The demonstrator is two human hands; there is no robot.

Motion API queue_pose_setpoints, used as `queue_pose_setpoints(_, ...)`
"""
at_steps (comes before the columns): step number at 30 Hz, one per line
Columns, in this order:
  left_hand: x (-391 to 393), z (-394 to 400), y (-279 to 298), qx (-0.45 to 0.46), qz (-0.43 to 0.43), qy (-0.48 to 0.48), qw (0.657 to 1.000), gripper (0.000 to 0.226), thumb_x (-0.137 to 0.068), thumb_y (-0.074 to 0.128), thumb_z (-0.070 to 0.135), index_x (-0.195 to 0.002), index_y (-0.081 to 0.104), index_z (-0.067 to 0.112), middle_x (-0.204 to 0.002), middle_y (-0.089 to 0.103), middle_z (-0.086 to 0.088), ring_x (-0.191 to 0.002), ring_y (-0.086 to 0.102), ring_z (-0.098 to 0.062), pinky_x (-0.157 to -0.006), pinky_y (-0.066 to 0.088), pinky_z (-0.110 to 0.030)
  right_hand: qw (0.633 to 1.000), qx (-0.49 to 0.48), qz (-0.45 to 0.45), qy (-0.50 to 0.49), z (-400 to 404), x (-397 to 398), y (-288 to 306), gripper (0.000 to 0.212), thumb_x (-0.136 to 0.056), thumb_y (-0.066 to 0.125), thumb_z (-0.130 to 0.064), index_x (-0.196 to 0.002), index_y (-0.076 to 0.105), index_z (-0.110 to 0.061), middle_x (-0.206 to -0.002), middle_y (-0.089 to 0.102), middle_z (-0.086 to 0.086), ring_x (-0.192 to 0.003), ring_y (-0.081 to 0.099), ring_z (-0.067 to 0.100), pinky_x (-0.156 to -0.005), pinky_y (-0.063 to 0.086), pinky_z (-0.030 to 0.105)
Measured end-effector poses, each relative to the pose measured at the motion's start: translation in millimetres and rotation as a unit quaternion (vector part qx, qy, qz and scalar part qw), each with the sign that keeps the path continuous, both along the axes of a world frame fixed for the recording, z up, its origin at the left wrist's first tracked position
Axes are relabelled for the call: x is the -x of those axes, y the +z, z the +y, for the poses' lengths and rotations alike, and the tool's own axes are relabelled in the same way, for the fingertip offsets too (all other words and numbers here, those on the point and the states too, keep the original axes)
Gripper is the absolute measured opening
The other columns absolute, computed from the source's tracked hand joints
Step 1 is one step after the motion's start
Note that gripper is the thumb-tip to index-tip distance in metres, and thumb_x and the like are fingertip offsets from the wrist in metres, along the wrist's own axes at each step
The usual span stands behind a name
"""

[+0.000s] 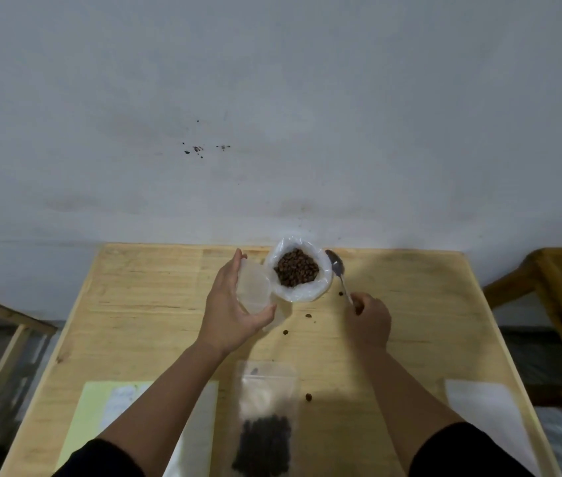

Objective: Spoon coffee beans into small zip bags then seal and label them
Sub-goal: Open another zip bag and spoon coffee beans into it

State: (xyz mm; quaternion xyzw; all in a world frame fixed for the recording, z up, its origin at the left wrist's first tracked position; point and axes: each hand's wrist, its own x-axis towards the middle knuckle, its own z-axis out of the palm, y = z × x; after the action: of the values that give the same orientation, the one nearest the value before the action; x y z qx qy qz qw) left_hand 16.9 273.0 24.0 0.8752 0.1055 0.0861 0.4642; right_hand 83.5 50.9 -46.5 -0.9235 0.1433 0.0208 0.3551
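Observation:
A white bag of coffee beans (296,271) stands open at the far middle of the wooden table (156,304). My left hand (229,311) grips an empty clear zip bag (254,287), held open just left of the bean bag. My right hand (370,320) pinches the handle of a metal spoon (336,266), whose bowl looks empty and lies right of the bean bag. A clear zip bag partly filled with beans (266,432) lies flat near the front edge between my forearms.
Loose beans (308,396) are scattered on the table between the bags. A yellow-green sheet with white labels (100,411) lies front left, a white sheet (482,407) front right. Wooden furniture (554,287) stands to the right, a wooden frame (4,339) to the left.

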Motion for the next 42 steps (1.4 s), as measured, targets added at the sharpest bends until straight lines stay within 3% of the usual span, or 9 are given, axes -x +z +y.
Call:
queue_pose_setpoints(4, 0, -1, -4, 0.0, 0.003, 0.004, 1.0, 0.114, -0.055, 0.069, 0.055, -0.149, 0.017, 0.018, -0.139, 0.038, 0.006, -0.126, 0.032, -0.001, -0.104, 0.026, -0.018, 0.998, -0.039, -0.012, -0.038, -5, 2, 9, 0.016, -0.087, 0.058, -0.015, -0.095, 0.067, -0.005, -0.097, 0.059, 0.015, -0.081, 0.05, 0.018, -0.076, 0.035, 0.023)
queue_pose_setpoints(9, -1, -1, -13, -0.002, 0.014, 0.007, 1.0, 0.111, -0.065, 0.084, 0.026, -0.15, 0.015, 0.017, -0.145, 0.038, -0.002, -0.125, 0.029, -0.001, -0.105, 0.025, -0.019, 0.979, -0.178, -0.068, -0.071, 1, 7, 38, 0.015, -0.091, 0.054, -0.014, -0.103, 0.064, -0.015, -0.072, 0.066, 0.005, -0.057, 0.061, 0.016, -0.056, 0.049, 0.02)
queue_pose_setpoints(15, -2, -7, -20, 0.008, 0.03, 0.008, 1.0, 0.111, -0.066, 0.083, 0.03, -0.15, 0.011, 0.016, -0.147, 0.034, -0.002, -0.132, 0.03, -0.009, -0.106, 0.024, -0.02, 0.949, -0.287, -0.131, -0.002, 18, 15, 73, 0.013, -0.085, 0.06, -0.001, -0.085, 0.067, -0.011, -0.074, 0.068, 0.011, -0.057, 0.065, 0.01, -0.056, 0.054, 0.023)
queue_pose_setpoints(19, -1, -9, -23, 0.009, 0.033, 0.006, 0.999, 0.112, -0.066, 0.083, 0.032, -0.15, 0.011, 0.016, -0.147, 0.034, -0.002, -0.133, 0.031, -0.011, -0.107, 0.025, -0.022, 0.946, -0.274, -0.163, 0.067, 23, 17, 76, 0.008, -0.088, 0.062, -0.014, -0.083, 0.066, -0.019, -0.073, 0.071, 0.005, -0.066, 0.069, 0.01, -0.064, 0.056, 0.025)
queue_pose_setpoints(22, -1, -10, -24, 0.013, 0.035, 0.004, 0.999, 0.111, -0.066, 0.083, 0.031, -0.15, 0.012, 0.016, -0.147, 0.034, -0.002, -0.132, 0.031, -0.009, -0.106, 0.026, -0.022, 0.955, -0.21, -0.182, 0.102, 23, 13, 71, 0.014, -0.09, 0.049, -0.036, -0.085, 0.06, -0.031, -0.073, 0.069, -0.004, -0.069, 0.067, 0.012, -0.067, 0.055, 0.031)
queue_pose_setpoints(25, -1, -10, -24, 0.021, 0.037, 0.004, 0.999, 0.11, -0.066, 0.082, 0.032, -0.15, 0.013, 0.017, -0.148, 0.034, -0.001, -0.134, 0.03, -0.011, -0.108, 0.026, -0.024, 0.956, -0.191, -0.191, 0.114, 21, 6, 63, 0.023, -0.091, 0.037, -0.036, -0.093, 0.059, -0.031, -0.077, 0.066, -0.004, -0.074, 0.065, 0.012, -0.07, 0.055, 0.035)
queue_pose_setpoints(31, -3, -11, -23, 0.036, 0.048, 0.011, 0.998, 0.11, -0.064, 0.079, 0.043, -0.15, 0.015, 0.016, -0.148, 0.033, -0.001, -0.135, 0.03, -0.012, -0.108, 0.025, -0.022, 0.958, -0.27, -0.076, 0.066, 24, 6, 38, 0.024, -0.099, 0.042, -0.017, -0.104, 0.065, -0.019, -0.086, 0.068, 0.001, -0.08, 0.064, 0.011, -0.074, 0.055, 0.034)
queue_pose_setpoints(36, -6, -13, -22, 0.046, 0.06, 0.006, 0.997, 0.11, -0.067, 0.081, 0.038, -0.151, 0.013, 0.018, -0.15, 0.029, 0.001, -0.137, 0.027, -0.01, -0.109, 0.023, -0.022, 0.906, -0.417, 0.017, -0.073, 30, 1, 39, 0.027, -0.1, 0.036, -0.011, -0.106, 0.062, -0.004, -0.081, 0.066, 0.01, -0.071, 0.061, 0.018, -0.063, 0.052, 0.024)
queue_pose_setpoints(42, -8, -12, -24, 0.047, 0.069, 0.004, 0.996, 0.109, -0.067, 0.081, 0.036, -0.15, 0.012, 0.02, -0.15, 0.029, 0.0, -0.137, 0.027, -0.012, -0.109, 0.024, -0.023, 0.862, -0.491, 0.012, -0.126, 24, -6, 56, 0.026, -0.099, 0.038, -0.014, -0.095, 0.062, -0.006, -0.074, 0.063, 0.011, -0.059, 0.058, 0.015, -0.05, 0.05, 0.018)
